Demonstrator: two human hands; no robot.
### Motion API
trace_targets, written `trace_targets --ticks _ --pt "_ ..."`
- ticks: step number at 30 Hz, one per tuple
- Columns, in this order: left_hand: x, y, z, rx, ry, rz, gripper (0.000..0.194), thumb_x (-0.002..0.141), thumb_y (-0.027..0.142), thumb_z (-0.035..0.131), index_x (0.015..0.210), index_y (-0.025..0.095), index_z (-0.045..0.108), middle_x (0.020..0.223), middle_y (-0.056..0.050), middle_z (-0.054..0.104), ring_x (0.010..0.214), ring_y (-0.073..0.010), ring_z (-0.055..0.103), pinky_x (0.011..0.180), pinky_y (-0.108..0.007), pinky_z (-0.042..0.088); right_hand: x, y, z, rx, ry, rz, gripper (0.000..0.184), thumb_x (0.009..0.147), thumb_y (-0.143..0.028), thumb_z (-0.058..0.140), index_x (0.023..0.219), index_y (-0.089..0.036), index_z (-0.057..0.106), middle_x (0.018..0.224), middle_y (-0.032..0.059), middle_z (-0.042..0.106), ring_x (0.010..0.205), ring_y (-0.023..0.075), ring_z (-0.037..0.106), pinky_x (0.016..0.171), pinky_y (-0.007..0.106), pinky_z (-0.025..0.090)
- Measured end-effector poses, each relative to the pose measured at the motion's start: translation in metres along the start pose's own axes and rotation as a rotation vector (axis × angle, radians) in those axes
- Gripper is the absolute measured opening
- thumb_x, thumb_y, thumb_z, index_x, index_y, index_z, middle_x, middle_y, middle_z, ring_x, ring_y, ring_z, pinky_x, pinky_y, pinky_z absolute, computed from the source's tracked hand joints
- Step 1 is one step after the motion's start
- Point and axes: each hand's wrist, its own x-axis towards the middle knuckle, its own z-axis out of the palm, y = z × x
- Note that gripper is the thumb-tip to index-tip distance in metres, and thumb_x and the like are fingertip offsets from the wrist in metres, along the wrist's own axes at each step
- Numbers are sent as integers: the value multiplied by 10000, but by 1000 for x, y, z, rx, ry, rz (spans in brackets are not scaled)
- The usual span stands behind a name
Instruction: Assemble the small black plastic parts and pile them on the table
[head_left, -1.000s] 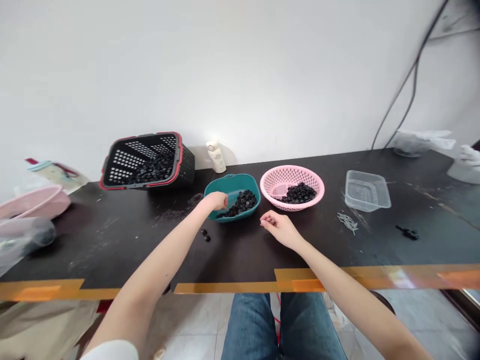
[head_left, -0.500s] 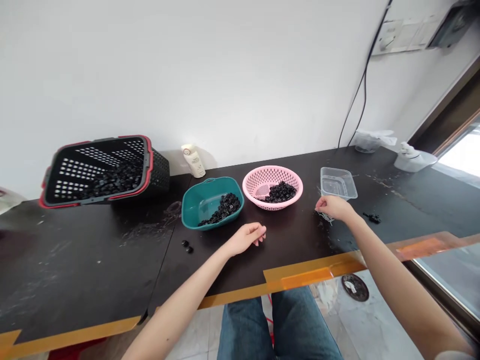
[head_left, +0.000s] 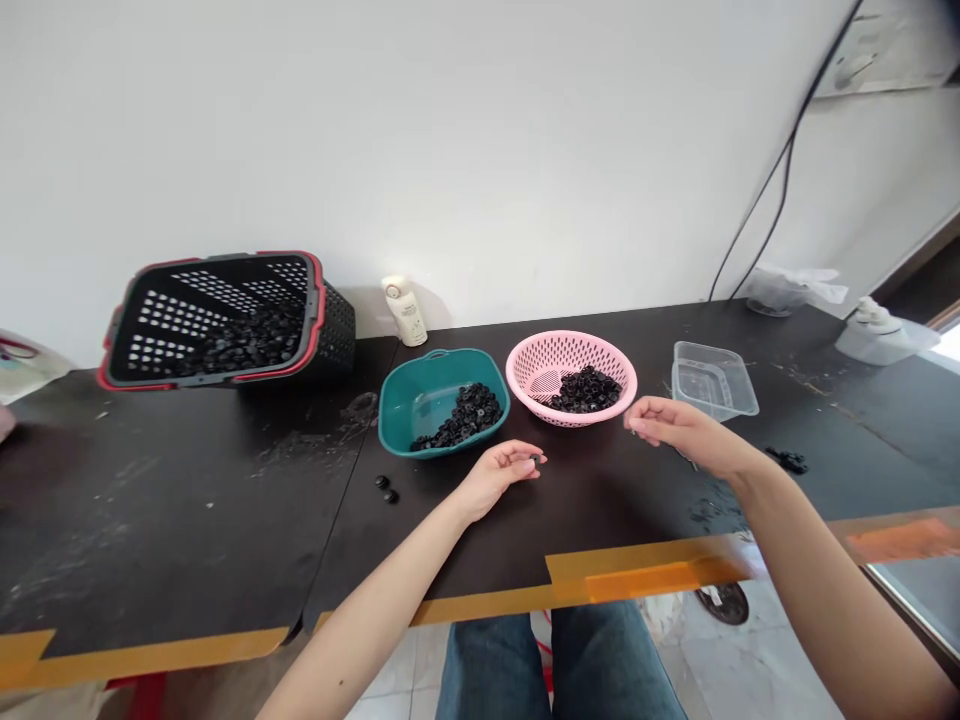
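Observation:
My left hand (head_left: 504, 474) is closed on a small black round part (head_left: 536, 459) that shows between thumb and fingers, just in front of the teal basin (head_left: 397, 400). My right hand (head_left: 675, 430) pinches something tiny and light-coloured, too small to name, to the right of the pink basket (head_left: 570, 345). Black ring-like parts (head_left: 589, 390) lie heaped in the pink basket, and more black parts (head_left: 469, 415) fill one side of the basin. Partly hidden behind my right hand are thin metal pins on the table. Two black caps (head_left: 386, 489) rest left of my left hand.
A dark basket with red trim (head_left: 319, 320) holding black parts lies tilted at the left. A white bottle (head_left: 406, 312) stands by the wall. A clear plastic container (head_left: 716, 380) and a small black pile (head_left: 787, 460) are at the right. Orange tape (head_left: 645, 580) runs along the table's front edge.
My right hand has lifted from the metal pins and moved left toward the pink basket. My left hand has turned, so the black part in its fingers now shows. The view has shifted slightly.

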Motion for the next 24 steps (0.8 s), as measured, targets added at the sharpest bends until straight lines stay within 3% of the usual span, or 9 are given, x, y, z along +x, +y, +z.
trace_targets --ticks 4,7,10,19,24 --pt "-2 0 -3 -135 -7 -41 347 679 337 810 950 154 694 914 -41 678 719 -92 634 762 -253 509 14 -42 63 314 78 -222 213 833 -418 627 887 -222 563 807 13 593 685 133 526 633 268 450" --pt "-3 -1 -5 -204 -3 -48 350 663 321 825 943 157 692 915 -32 678 674 -78 639 746 -250 520 31 -44 107 492 66 -317 307 804 -379 675 1025 -264 495 829 -1 631 731 149 581 674 297 480" --pt "-4 -2 -5 -250 -6 -52 339 648 313 835 910 159 685 875 -12 673 659 -76 642 736 -245 527 40 -32 133 545 61 -339 281 810 -358 674 979 -260 472 826 -6 644 692 140 596 682 315 500" --pt "-4 -3 0 -262 13 -87 354 637 322 840 893 130 687 873 -29 683 647 -70 634 715 -231 526 34 -17 142 515 166 -323 242 818 -335 671 819 -243 447 859 7 653 683 149 612 658 325 511" --pt "-4 -2 0 -241 27 -105 359 630 333 843 881 122 697 805 -12 665 644 -67 624 715 -220 517 31 -17 143 258 262 -444 180 849 -260 627 785 -237 461 856 25 669 705 159 593 652 328 456"
